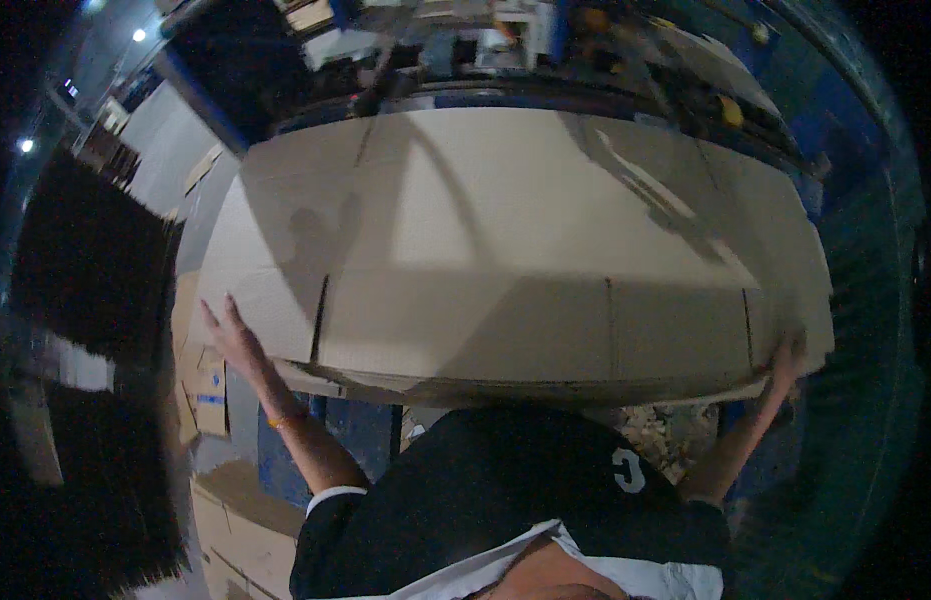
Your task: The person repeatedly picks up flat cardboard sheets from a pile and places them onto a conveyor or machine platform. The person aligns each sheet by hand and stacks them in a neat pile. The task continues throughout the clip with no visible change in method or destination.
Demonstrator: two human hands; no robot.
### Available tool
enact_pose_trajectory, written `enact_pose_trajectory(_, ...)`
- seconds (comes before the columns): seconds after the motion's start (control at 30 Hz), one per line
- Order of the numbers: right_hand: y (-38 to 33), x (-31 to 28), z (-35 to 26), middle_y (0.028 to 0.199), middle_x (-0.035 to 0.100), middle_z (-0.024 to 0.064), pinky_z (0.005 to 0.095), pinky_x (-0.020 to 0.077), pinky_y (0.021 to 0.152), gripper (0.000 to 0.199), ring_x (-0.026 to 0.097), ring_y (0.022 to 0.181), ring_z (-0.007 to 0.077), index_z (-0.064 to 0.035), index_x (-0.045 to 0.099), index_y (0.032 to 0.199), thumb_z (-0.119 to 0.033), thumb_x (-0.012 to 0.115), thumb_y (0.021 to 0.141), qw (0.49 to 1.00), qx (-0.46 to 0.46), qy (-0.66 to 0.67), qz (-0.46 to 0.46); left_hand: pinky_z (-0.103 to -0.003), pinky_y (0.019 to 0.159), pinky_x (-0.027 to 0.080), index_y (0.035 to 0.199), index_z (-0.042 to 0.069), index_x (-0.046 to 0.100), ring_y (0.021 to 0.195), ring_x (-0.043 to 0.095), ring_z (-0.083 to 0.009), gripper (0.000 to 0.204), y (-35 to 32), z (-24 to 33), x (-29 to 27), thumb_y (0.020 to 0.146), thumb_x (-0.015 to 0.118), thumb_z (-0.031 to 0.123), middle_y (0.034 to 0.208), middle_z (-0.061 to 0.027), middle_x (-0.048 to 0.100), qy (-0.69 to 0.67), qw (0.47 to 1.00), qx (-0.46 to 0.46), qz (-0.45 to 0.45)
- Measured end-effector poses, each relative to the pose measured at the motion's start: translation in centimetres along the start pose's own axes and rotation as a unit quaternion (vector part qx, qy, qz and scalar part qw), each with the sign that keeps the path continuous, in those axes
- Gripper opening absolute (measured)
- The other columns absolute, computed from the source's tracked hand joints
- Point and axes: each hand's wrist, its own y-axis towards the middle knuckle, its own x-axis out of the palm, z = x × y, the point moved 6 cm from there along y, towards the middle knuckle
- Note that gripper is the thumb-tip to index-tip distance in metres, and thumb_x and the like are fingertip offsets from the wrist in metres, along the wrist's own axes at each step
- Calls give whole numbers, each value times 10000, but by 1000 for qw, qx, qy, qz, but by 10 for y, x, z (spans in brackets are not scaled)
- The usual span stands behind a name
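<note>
A wide sheet of brown corrugated cardboard point(465, 320) lies flat in front of me, with dark slots cut in from its near edge. Further layers show under that edge, so it seems to rest on other sheets. At its near left corner my left hand point(240, 345) has its fingers spread, with nothing held in them. My right hand point(785, 360) is at the near right corner, against or just above the board. Motion smears its fingers, and their grip cannot be made out.
Beyond the board stands a blue-framed machine point(485, 100). Cardboard pieces point(210, 395) and a cardboard pile point(250, 510) lie at the left, near a tall dark stack point(95, 260). Below the board are a blue support point(330, 440) and cardboard scraps point(670, 435).
</note>
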Motion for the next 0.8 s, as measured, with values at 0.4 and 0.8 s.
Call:
enact_pose_trajectory(0.4, 13, -75, -100, 1260, 465, 150, 401, 366, 951, 627, 476, 1119, 286, 13, 341, 1304, -113, 608, 752, 860, 3, 508, 52, -357, 970, 335, 1199, -54, 441, 1113, 444, -267, 473, 17, 20, -31, 863, 505, 273, 1187, -199, 443, -405, 913, 13, -49)
enact_pose_trajectory(0.8, -204, -17, -251, 1061, 625, 160, 439, 422, 927, 177, 574, 1055, 267, -40, 641, 902, 5, 613, 733, 888, -374, 129, -235, -395, 1000, 345, 1155, 62, 567, 1185, 469, -291, 362, -125, 111, 12, 800, 510, 22, 1241, -175, 516, -132, 835, 313, -432)
